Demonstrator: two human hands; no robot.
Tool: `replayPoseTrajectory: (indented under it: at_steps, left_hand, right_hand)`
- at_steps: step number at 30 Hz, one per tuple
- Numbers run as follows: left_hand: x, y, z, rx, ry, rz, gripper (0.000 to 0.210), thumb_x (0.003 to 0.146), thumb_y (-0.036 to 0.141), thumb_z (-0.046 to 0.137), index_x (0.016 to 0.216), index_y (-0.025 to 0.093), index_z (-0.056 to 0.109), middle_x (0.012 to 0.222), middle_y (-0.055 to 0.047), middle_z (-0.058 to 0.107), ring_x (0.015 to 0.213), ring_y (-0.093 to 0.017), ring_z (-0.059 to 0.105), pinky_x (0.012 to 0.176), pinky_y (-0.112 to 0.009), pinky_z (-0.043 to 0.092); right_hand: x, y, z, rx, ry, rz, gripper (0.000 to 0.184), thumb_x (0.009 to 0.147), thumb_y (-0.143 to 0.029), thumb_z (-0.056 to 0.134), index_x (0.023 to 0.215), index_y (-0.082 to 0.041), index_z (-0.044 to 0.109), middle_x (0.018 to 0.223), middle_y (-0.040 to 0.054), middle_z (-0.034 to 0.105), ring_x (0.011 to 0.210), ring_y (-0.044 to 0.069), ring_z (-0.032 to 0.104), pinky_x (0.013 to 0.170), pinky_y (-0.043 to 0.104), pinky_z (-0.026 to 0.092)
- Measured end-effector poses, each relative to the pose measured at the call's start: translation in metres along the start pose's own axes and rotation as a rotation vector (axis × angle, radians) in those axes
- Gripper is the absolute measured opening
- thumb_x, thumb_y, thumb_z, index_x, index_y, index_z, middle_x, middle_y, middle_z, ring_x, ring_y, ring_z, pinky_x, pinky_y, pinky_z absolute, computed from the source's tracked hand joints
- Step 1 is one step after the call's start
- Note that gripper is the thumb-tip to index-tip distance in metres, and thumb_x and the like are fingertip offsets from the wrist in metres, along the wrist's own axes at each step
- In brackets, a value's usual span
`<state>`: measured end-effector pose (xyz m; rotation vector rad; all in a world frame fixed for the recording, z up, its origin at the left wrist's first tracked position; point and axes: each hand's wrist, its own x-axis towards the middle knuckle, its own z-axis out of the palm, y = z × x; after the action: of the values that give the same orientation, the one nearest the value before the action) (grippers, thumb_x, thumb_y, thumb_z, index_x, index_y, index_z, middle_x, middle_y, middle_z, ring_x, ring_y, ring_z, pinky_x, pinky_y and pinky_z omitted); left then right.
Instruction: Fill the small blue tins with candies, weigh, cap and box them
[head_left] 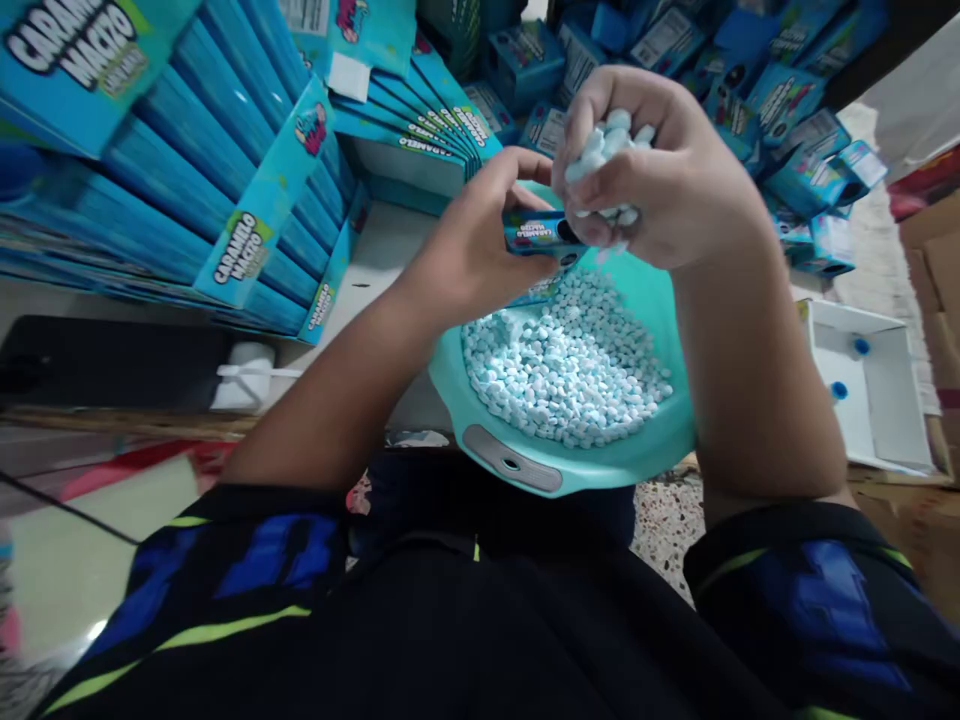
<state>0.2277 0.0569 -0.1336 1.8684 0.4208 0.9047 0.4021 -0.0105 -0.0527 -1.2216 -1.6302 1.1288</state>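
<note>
My left hand (480,235) grips a small blue candy box (531,232) above the bowl, its thumb along the near side. My right hand (660,170) is closed around a heap of pale blue and white candies (611,160), just right of the box and higher. A few candies show below its fingers, over the box's right end; whether they go into the box I cannot tell. Beneath both hands, a turquoise bowl (480,400) with a grey grip on its rim holds many loose candies (577,370).
Stacked flat blue cartons (247,180) stand at the left, with more folded cartons (420,110) behind. Several small blue boxes (787,100) pile up at the back right. A white tray (862,390) with two blue caps is at the right. A dark flat object (112,360) lies at the left.
</note>
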Motion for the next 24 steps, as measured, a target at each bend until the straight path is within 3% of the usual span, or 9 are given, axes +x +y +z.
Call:
replayPoseTrajectory:
  at_steps: [4, 8, 14, 20, 24]
  left_hand:
    - [0.003, -0.005, -0.001, -0.049, -0.047, 0.013, 0.06, 0.062, 0.02, 0.087, 0.114, 0.026, 0.058, 0.112, -0.007, 0.072, 0.106, -0.031, 0.072, 0.086, -0.043, 0.059]
    - [0.005, -0.008, -0.003, -0.031, -0.044, 0.031, 0.068, 0.058, 0.023, 0.092, 0.117, 0.027, 0.059, 0.125, -0.009, 0.069, 0.106, -0.031, 0.071, 0.088, -0.045, 0.06]
    - [0.005, -0.014, -0.003, -0.066, -0.079, 0.076, 0.068, 0.064, 0.026, 0.091, 0.124, 0.025, 0.058, 0.122, -0.01, 0.069, 0.117, -0.034, 0.069, 0.096, -0.048, 0.059]
    - [0.009, -0.024, -0.007, -0.013, -0.104, 0.1, 0.061, 0.064, 0.035, 0.095, 0.115, 0.026, 0.065, 0.115, -0.005, 0.074, 0.106, -0.029, 0.069, 0.094, -0.045, 0.06]
    - [0.008, -0.016, -0.006, 0.049, -0.079, 0.086, 0.055, 0.063, 0.03, 0.093, 0.112, 0.024, 0.071, 0.112, -0.005, 0.077, 0.099, -0.03, 0.071, 0.089, -0.045, 0.061]
  right_hand:
    - [0.007, 0.004, 0.015, 0.014, 0.108, -0.014, 0.021, 0.076, -0.028, 0.057, 0.087, -0.029, 0.039, 0.08, -0.0029, 0.047, 0.06, 0.015, 0.04, 0.058, 0.031, 0.044]
    - [0.007, 0.0, 0.019, -0.084, 0.136, -0.019, 0.02, 0.077, -0.03, 0.05, 0.087, -0.03, 0.033, 0.083, -0.0007, 0.044, 0.063, 0.019, 0.044, 0.066, 0.035, 0.048]
    - [0.007, -0.006, 0.017, -0.286, 0.171, 0.083, 0.03, 0.071, -0.047, 0.042, 0.09, -0.029, 0.027, 0.098, 0.0052, 0.054, 0.088, 0.028, 0.059, 0.078, 0.041, 0.05]
    - [0.009, 0.005, 0.017, -0.119, 0.222, -0.006, 0.033, 0.073, -0.047, 0.049, 0.093, -0.029, 0.031, 0.091, 0.0018, 0.049, 0.082, 0.022, 0.052, 0.076, 0.037, 0.048]
    - [0.009, 0.002, 0.014, -0.286, 0.189, 0.099, 0.043, 0.081, -0.06, 0.04, 0.113, -0.031, 0.041, 0.103, 0.0077, 0.058, 0.097, 0.029, 0.057, 0.076, 0.04, 0.051]
